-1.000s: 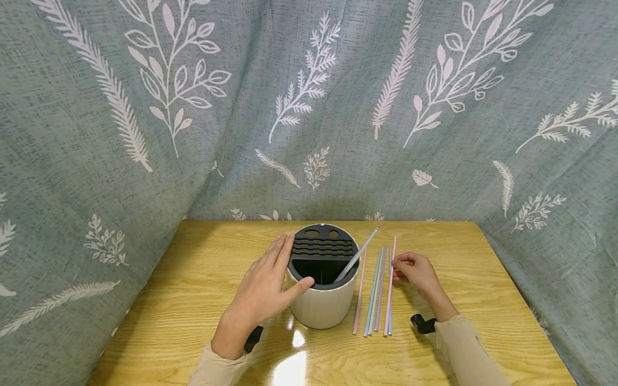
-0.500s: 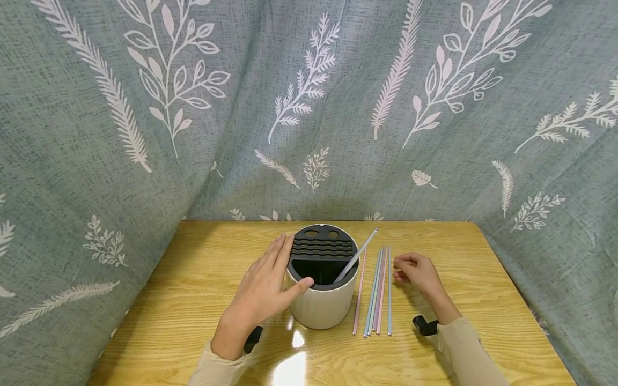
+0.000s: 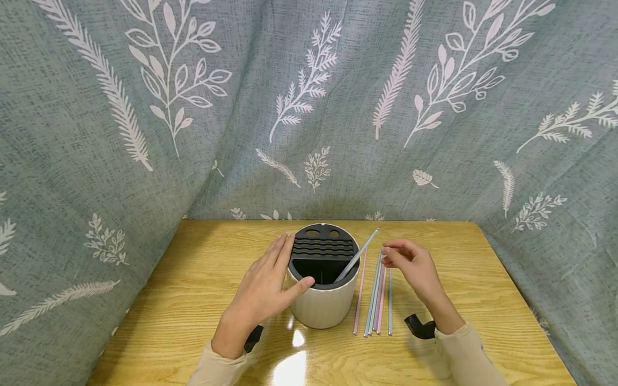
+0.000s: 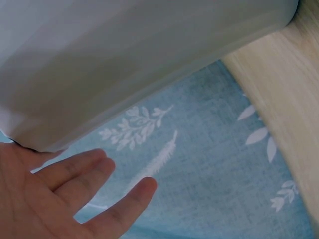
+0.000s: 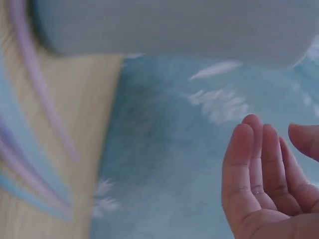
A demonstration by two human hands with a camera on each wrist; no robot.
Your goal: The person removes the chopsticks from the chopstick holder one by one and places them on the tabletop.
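Note:
A round white pen holder [image 3: 321, 310] with a black divided top stands on the table in the head view. One pale blue stick [image 3: 358, 254] leans out of its front compartment. My left hand [image 3: 266, 284] rests along the holder's left side, fingers extended and thumb over the front rim. Right of the holder lie several thin pastel sticks: a pink stick [image 3: 359, 300] by itself, a close bunch [image 3: 374, 300], and a blue stick [image 3: 390, 305] apart. My right hand [image 3: 414, 268] hovers by the bunch's far ends. In the right wrist view its fingers [image 5: 240, 164] and thumb are apart, holding nothing.
The wooden table [image 3: 203, 268] ends at a blue-green leaf-patterned cloth [image 3: 309, 107] behind it and at both sides. A black wrist camera mount [image 3: 420, 327] sits under my right wrist, and another [image 3: 253, 339] by the left.
My right hand has let go of a pink stick, which now lies against the bunch. The hand has since moved left and away from me. My left hand stays where it was.

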